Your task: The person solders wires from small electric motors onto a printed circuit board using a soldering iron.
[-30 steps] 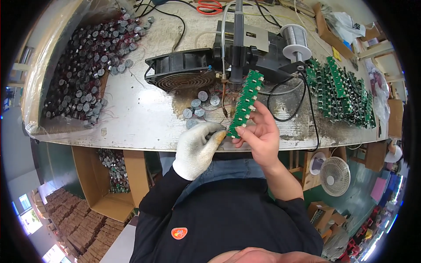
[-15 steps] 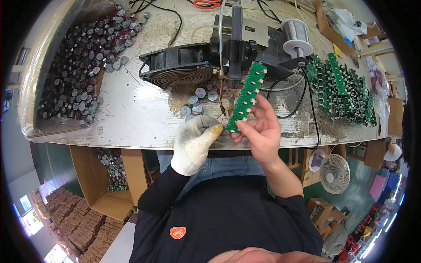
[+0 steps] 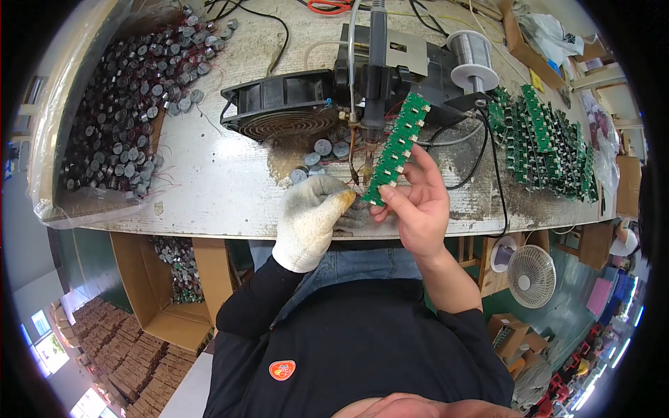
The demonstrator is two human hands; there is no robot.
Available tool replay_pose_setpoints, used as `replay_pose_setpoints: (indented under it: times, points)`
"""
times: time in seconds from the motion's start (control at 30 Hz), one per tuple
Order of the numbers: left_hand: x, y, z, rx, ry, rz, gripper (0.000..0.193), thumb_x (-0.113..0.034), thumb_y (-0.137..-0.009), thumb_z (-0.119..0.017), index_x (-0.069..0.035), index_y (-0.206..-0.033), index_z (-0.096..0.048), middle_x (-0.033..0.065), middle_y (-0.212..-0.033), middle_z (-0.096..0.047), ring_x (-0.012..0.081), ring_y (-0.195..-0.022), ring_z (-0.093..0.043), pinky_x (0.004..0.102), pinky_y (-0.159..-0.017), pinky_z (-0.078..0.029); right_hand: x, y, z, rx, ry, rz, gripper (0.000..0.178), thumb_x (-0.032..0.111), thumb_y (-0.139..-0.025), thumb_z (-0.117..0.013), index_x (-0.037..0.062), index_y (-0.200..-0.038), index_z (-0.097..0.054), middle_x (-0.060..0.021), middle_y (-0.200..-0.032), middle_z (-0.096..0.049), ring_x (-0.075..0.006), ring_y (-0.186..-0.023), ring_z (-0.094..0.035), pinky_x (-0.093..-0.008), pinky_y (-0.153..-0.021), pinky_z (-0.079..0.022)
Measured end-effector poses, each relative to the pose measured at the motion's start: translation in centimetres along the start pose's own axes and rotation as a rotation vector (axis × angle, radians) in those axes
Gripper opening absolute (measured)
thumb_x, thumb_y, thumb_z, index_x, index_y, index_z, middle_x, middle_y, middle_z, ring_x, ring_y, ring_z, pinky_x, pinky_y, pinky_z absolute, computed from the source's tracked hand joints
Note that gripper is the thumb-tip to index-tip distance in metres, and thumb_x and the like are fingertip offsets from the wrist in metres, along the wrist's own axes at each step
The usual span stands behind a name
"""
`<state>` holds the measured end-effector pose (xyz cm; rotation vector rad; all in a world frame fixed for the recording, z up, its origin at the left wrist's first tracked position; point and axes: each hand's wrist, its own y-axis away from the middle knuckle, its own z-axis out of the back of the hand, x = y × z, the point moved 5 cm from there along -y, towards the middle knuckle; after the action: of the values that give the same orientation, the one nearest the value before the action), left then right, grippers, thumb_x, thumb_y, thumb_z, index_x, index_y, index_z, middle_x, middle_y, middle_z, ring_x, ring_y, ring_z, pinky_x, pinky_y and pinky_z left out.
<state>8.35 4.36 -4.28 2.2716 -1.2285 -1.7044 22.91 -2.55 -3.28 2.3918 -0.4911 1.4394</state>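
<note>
Two hands meet at frame centre: the bare right hand point(image 3: 417, 209) pinches the green circuit strip point(image 3: 397, 148) upright, while the gloved left hand point(image 3: 312, 219) closes on its lower end, seemingly steadying it.

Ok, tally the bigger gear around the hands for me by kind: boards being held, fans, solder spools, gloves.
Green circuit board strip held in the bare right hand: 1
Black fan on the bench: 1
White floor fan: 1
Solder spool: 1
White glove on the left hand: 1
Total: 5
</note>
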Motion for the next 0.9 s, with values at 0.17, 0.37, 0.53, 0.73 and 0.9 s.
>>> replay_pose_setpoints:
  times: [0.17, 0.37, 0.53, 0.73, 0.9]
  points:
    - [-0.5, 0.2, -0.4, -0.009, 0.032, -0.002, 0.016, -0.011, -0.089, -0.059, 0.004, -0.094, -0.058, 0.0073, -0.084, -0.063, 0.0114, -0.074, -0.061, 0.0248, -0.066, -0.051, 0.4, -0.1, -0.2, 0.013, -0.013, 0.018, 0.065, -0.012, -0.083, -0.057, 0.0021, -0.139, -0.028, -0.0179, -0.112, -0.056, -0.0197, -0.071, -0.066, -0.0269, -0.054, -0.056]
    - [-0.2, 0.1, -0.2, -0.006, 0.025, -0.012, 0.016, -0.011, -0.089, -0.06, 0.004, -0.093, -0.058, 0.007, -0.083, -0.062, 0.0109, -0.073, -0.061, 0.0246, -0.065, -0.051, 0.4, 0.1, -0.3, -0.016, 0.02, 0.048, 0.065, -0.013, -0.082, -0.055, 0.0, -0.139, -0.028, -0.0226, -0.118, -0.054, -0.0207, -0.068, -0.066, -0.0265, -0.052, -0.055]
    - [-0.1, 0.2, -0.4, -0.021, -0.005, 0.014, 0.017, -0.012, -0.087, -0.06, 0.005, -0.089, -0.06, 0.0072, -0.08, -0.063, 0.0108, -0.07, -0.06, 0.0242, -0.063, -0.05, -0.1, 0.4, 0.1, -0.011, 0.02, 0.062, 0.065, -0.014, -0.082, -0.055, 0.0003, -0.139, -0.028, -0.0225, -0.12, -0.053, -0.021, -0.069, -0.066, -0.0268, -0.052, -0.055]
    - [-0.2, 0.1, 0.1, -0.005, -0.087, -0.047, 0.017, -0.013, -0.087, -0.061, 0.004, -0.09, -0.06, 0.0056, -0.077, -0.062, 0.0097, -0.066, -0.057, 0.0233, -0.059, -0.048, -0.1, 0.4, 0.1, -0.005, 0.017, 0.043, 0.065, -0.014, -0.082, -0.054, 0.0011, -0.139, -0.028, -0.0217, -0.122, -0.053, -0.0211, -0.071, -0.066, -0.0269, -0.052, -0.055]
    - [0.1, 0.2, 0.6, -0.016, -0.12, -0.009, 0.017, -0.013, -0.086, -0.062, 0.004, -0.09, -0.062, 0.0047, -0.078, -0.061, 0.0089, -0.066, -0.055, 0.0215, -0.058, -0.044, -0.2, 0.5, -0.1, 0.036, -0.031, 0.029, 0.065, -0.013, -0.082, -0.057, 0.0016, -0.139, -0.029, -0.0164, -0.115, -0.054, -0.0196, -0.073, -0.066, -0.0266, -0.054, -0.055]
